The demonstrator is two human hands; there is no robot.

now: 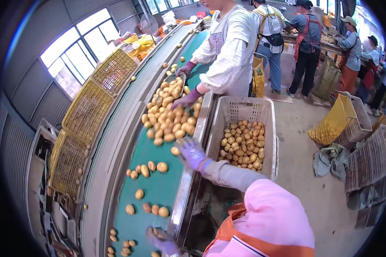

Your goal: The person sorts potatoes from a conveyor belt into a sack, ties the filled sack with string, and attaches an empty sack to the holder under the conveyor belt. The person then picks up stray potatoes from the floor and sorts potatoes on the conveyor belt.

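Observation:
My right hand (191, 153), in a purple glove, reaches over the metal edge of the green conveyor belt (152, 188). Its fingers are apart, slightly blurred, beside a single potato (175, 150). Lower down, my left hand (164, 242), gloved too and blurred, is over the belt with its fingers curled around a potato (158, 233). Loose potatoes (145, 171) lie scattered between and left of my hands. Above them is a dense potato pile (171, 115), where a co-worker's gloved hands (186, 99) touch the potatoes and a scoop-like tool.
A plastic crate (268, 124) with potatoes stands right of the belt's metal rail (182, 197). The co-worker (231, 47) stands beyond it. Yellow crates (88, 109) line the far side. Other people, a yellow net sack (332, 122) and stacked crates (369, 160) are at the right.

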